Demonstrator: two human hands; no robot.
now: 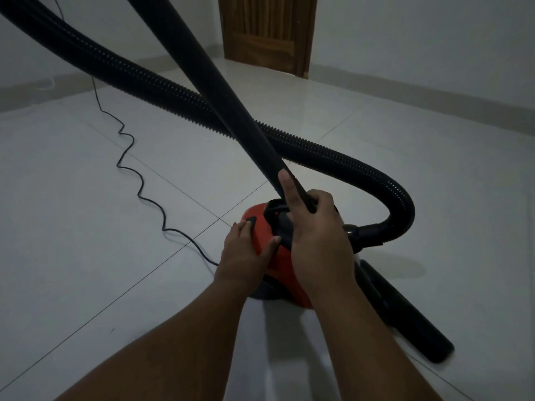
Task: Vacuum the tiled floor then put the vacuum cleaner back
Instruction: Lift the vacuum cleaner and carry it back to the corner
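Vacuum cleaner: red canister body with a black top handle, sitting on the tiled floor in the near centre of the scene, directly beneath both hands.

Left hand: lying flat on the left flank of the canister, fingers spread rather than clenched, fingertips touching or just beside a black button on the red shell. Whether it is pressing cannot be told.

Right hand: reaching over the top of the canister, fingers wrapping the lower end of the rigid black wand, index finger lying extended along it. This hand is the one holding the wand; the left is the nearer to the button.

Wand axis: running from the right hand up and away to the far left, leaving the top edge of the view. It is crossing over the corrugated hose.

Hose: leaving the canister's right side, looping right, then sweeping back to the far left.

Second black tube: lying on the floor to the near right of the canister, apart from both hands.

Power cord: trailing in loose waves from the canister's left side toward the far left wall.

Surface: glossy pale tiles with thin dark joints, appearing smooth and likely slippery for the canister.

Room: dim, pale walls, wooden door at the far centre.
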